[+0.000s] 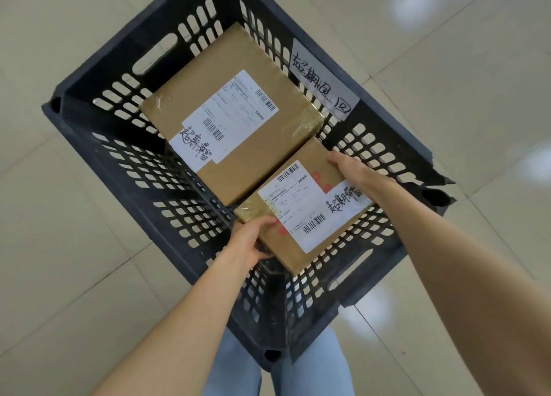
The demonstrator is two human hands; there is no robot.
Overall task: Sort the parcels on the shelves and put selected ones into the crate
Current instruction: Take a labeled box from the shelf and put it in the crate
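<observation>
Head view is showing both hands gripping a small parcel (301,213) inside the black crate (167,186) standing on the tiled floor (59,37): the left hand (253,240) is pinching its near-left edge and the right hand (347,166) is holding its far-right corner. The small parcel is lying just beside, perhaps overlapping, a large parcel (232,121) already in the crate. If the hands are letting go unevenly, it may be tipping against the crate wall or landing crooked on its neighbour.
</observation>
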